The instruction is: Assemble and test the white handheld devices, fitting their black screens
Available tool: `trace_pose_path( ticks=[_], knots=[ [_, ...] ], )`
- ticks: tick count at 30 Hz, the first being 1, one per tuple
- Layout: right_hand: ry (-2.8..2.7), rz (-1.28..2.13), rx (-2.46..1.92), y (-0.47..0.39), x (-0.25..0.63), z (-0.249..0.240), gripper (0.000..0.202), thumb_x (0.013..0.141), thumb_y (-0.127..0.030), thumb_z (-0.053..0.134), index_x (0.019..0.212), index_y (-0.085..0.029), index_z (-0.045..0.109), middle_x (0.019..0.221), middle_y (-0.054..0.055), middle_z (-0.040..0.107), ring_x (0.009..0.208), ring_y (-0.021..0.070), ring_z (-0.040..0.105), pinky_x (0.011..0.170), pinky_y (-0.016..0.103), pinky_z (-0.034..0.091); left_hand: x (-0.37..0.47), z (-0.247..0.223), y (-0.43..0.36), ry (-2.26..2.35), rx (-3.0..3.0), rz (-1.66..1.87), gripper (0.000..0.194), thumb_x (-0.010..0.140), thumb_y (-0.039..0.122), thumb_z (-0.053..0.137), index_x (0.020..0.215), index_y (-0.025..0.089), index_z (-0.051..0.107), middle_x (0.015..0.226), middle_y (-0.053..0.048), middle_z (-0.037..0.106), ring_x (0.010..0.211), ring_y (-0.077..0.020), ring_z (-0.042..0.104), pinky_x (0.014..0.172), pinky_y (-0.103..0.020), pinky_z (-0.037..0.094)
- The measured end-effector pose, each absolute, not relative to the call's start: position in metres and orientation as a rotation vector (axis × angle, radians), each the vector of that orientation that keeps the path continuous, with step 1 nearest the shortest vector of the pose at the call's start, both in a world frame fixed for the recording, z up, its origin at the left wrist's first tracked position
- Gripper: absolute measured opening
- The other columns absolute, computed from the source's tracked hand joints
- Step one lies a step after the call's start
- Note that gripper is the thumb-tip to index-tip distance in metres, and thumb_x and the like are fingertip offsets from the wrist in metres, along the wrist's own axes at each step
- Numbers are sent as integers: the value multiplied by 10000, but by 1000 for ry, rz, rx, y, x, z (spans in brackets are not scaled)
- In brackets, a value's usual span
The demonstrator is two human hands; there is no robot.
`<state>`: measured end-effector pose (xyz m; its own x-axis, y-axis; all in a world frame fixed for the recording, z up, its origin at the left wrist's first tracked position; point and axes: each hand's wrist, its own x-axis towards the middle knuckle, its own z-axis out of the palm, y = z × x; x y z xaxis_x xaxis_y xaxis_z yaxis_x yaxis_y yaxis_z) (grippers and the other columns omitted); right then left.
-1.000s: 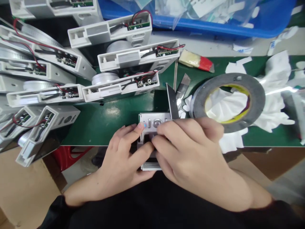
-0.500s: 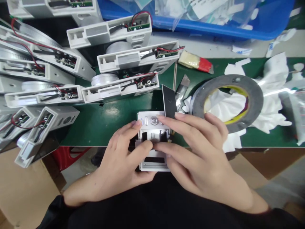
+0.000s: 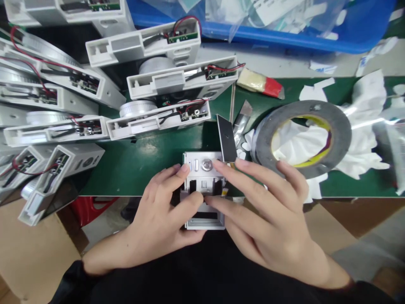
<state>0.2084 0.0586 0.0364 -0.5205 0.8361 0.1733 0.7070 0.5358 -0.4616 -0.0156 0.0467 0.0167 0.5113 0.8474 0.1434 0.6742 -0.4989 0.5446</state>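
Holding the case (image 3: 204, 185) by its left side, the left hand (image 3: 167, 202) had its thumb bent over the front and a finger near the top corner. The right hand (image 3: 272, 219) gripped nothing that showed. Its fingers were spread, with one tip on the case near the round bump (image 3: 207, 164) and another close to the left thumb. I could not tell if those two touched.

The case was at the near edge of the table (image 3: 120, 169), and its low end stuck out past that edge. If the left hand let go, it might have tipped and dropped.

The black panel (image 3: 226, 139) stood tilted at the case's top right corner. It seemed easy to bump, because the right fingers were just beside it. A knock could have bent it, or tugged the yellow strip (image 3: 225, 191) if the two were joined, which I could not see.

A bare blade (image 3: 243, 118) lay just behind the panel, so a quick reach there might have cut a finger. The tape (image 3: 341, 131) sat near the right hand and could have stuck to it.
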Motion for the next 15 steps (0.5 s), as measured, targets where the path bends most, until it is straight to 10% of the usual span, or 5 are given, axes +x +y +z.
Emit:
trace_pose_path(
  ticks=[15],
  knots=[
    [-2522,229,-1279,65,186,37,207,935,-68,507,908,-190,672,1577,182,575,1528,229,501,1224,430,400,-9,0,37,1364,2230,800,251,894,332,700,1071,235,550,1328,-142,667,1236,-312,677,1033,-537,630]
  ],
)
